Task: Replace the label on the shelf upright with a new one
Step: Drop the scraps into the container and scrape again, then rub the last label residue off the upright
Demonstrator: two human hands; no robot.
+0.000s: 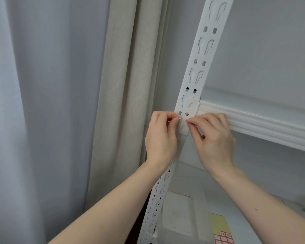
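Observation:
A white perforated shelf upright (pixel 200 67) runs from the top right down to the bottom middle. A small white label (pixel 183 125) lies across it just below the shelf beam joint. My left hand (pixel 160 138) pinches the label's left edge with thumb and forefinger. My right hand (pixel 213 138) pinches its right edge the same way. A sheet of red-bordered labels (pixel 224 237) on yellow backing (pixel 217 222) lies on the lower shelf at the bottom right.
A white ribbed shelf beam (pixel 262 124) runs right from the upright. Beige curtain (pixel 123 85) and grey curtain (pixel 33 103) hang to the left. A pale plastic container (pixel 178 217) sits on the lower shelf behind the upright.

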